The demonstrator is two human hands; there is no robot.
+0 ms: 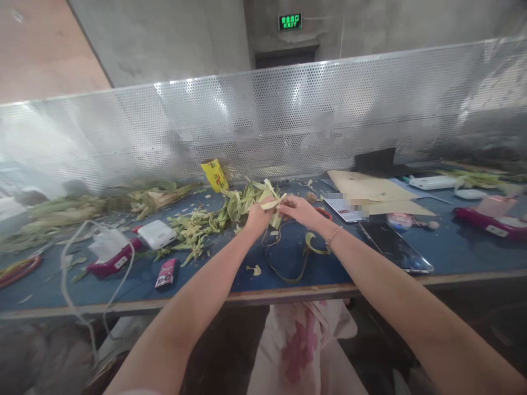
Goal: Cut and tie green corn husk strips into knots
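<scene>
My left hand is closed around a small bunch of pale green leaf strips, which look like husk. Close beside it, the fingers of my right hand pinch at the same strips near their right end. More limp leaves lie heaped just behind and left of my left hand. Below my hands a thin dark cord or strip curves in a loop on the blue tabletop. A curled pale peel-like strip rests near my right wrist.
A perforated metal screen rises along the table's back. To the left are a yellow packet, a white box, a pink packet and a white cable. Phones, brown paper and a magenta holder lie right.
</scene>
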